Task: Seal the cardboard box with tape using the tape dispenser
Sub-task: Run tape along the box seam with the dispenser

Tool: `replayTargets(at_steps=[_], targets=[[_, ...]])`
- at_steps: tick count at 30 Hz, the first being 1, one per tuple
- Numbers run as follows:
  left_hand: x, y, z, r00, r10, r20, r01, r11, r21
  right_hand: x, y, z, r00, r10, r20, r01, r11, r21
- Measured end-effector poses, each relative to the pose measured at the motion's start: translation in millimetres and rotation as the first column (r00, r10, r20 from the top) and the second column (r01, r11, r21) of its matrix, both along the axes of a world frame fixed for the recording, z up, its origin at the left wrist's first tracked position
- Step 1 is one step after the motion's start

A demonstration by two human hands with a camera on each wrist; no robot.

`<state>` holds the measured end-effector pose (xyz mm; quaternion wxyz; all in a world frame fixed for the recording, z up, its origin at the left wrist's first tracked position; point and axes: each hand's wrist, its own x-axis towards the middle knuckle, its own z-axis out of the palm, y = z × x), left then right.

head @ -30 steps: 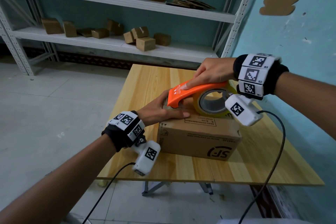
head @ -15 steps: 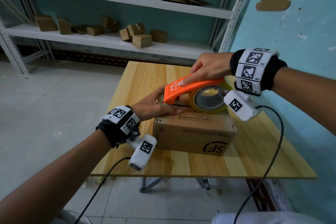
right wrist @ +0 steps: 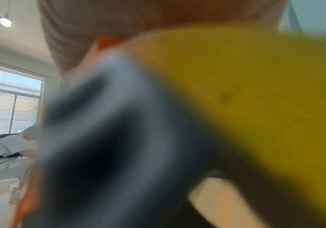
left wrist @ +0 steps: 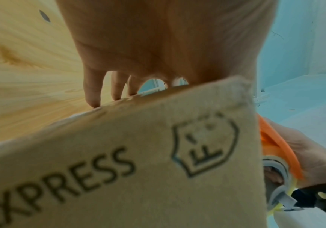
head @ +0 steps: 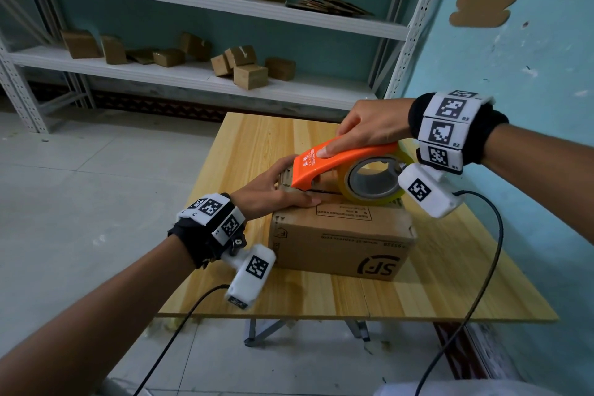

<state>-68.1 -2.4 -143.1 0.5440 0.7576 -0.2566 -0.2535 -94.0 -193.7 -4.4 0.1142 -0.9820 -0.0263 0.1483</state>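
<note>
A brown cardboard box (head: 340,244) with black print stands on the wooden table (head: 257,145). My left hand (head: 273,193) holds its top left end, thumb flat along the top and fingers bent over the far corner; the left wrist view shows the fingers (left wrist: 92,92) reaching past the box's (left wrist: 119,169) edge. My right hand (head: 369,125) grips the orange tape dispenser (head: 340,161) from above, index finger stretched along its back. Its yellowish tape roll (head: 374,183) rests on the box top by the flap seam. The right wrist view is filled by the blurred roll (right wrist: 246,92).
White metal shelves (head: 199,74) with small cartons and flat cardboard stand behind the table. A blue wall (head: 530,58) runs close along the table's right side. Cables hang from both wrist cameras over the table's front edge (head: 353,315). Grey floor lies to the left.
Both hands keep their holds. The dispenser has slid slightly to the right along the box top, and the head view has shifted a little.
</note>
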Motion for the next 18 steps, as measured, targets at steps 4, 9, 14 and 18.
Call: replayTargets(at_steps=[4,9,14,18], targets=[[1,1,0,1.0,-0.01,-0.004,0.01,0.999,0.03,-10,-20,5,0.999,-0.035,0.004,0.035,0.999,-0.032],[-5,-1,2,1.0,0.019,0.008,-0.019,0.999,0.036,-27,-45,2,0.997,-0.074,0.021,0.073,0.996,0.057],[-9,-2,4,0.996,0.04,0.081,-0.046,0.996,0.073,-30,-49,-4,0.995,-0.088,0.053,0.078,0.982,0.175],[-8,-2,9,0.959,0.035,0.281,-0.103,0.968,0.23,-31,-50,-9,0.99,-0.104,0.094,0.078,0.966,0.247]])
